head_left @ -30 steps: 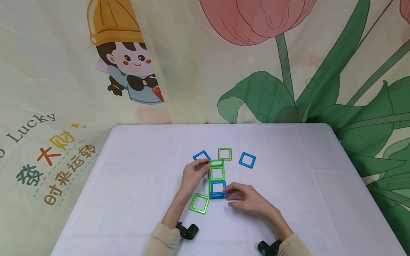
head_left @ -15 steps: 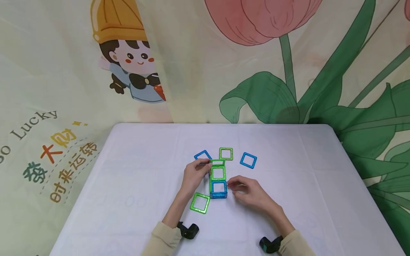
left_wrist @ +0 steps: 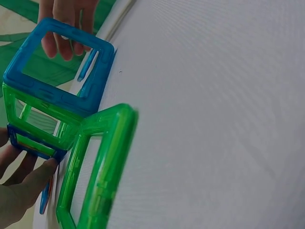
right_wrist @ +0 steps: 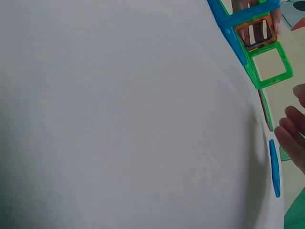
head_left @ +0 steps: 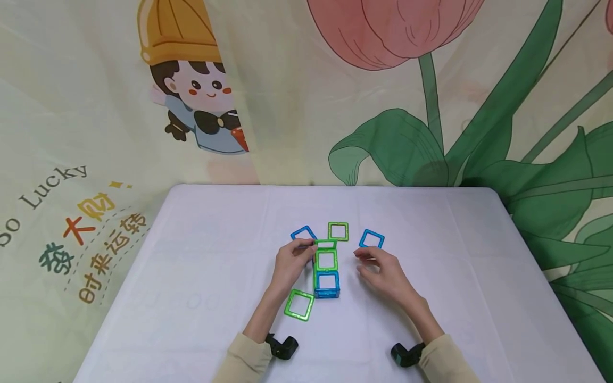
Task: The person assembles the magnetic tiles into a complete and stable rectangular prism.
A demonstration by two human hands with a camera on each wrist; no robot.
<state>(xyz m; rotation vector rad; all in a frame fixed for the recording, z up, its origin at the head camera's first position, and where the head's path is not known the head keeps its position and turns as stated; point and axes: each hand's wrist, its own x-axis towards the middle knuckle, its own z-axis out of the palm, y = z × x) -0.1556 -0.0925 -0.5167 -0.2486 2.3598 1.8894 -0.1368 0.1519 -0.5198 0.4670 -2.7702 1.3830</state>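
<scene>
A row of joined magnetic tiles in green and blue stands mid-table, its blue front tile [head_left: 327,293] upright. My left hand [head_left: 290,264] pinches the far left end of this structure between thumb and fingers. The left wrist view has those fingers on a small blue tile [left_wrist: 59,155]. An orange tile [right_wrist: 273,29] at that end shows in the right wrist view. My right hand [head_left: 387,274] hovers right of the structure, fingers loosely bent and holding nothing. Just beyond its fingertips lies a loose blue tile [head_left: 375,233], partly covered by the hand.
A loose green tile [head_left: 296,317] lies at the structure's front left. Behind the structure are another green tile [head_left: 338,223] and a blue tile [head_left: 299,230]. A white cloth covers the table [head_left: 479,298]; a printed curtain [head_left: 287,106] hangs behind it.
My right hand has left the structure's front blue tile and moved right and away toward the loose blue tile. My left hand keeps its grip in the same place.
</scene>
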